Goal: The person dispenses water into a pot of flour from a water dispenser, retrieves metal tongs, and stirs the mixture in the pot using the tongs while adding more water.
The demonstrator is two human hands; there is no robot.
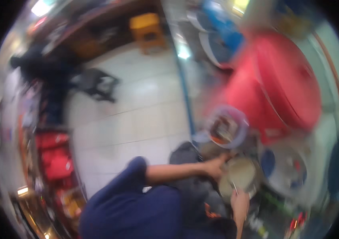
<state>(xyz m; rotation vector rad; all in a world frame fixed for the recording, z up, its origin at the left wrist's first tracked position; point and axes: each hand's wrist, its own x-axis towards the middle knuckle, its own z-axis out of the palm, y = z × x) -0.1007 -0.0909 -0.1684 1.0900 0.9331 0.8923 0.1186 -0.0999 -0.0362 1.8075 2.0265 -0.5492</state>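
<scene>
The picture is blurred. My left hand [216,166] is closed on the near left side of a round metal bowl [256,175] holding pale, cream-coloured contents. My right hand [240,200] pinches a thin utensil [235,185] that reaches into the bowl from below. Just above sits a pale round tub [239,133] with brown and orange items inside; their kind is too blurred to tell.
A large red tub [285,83] stands at upper right, beside a pale basin [287,169]. Dark bags [183,155] lie near my left arm. A yellow stool [144,26] and a dark stool [97,83] stand on the tiled floor. Cluttered shelves [54,159] line the left.
</scene>
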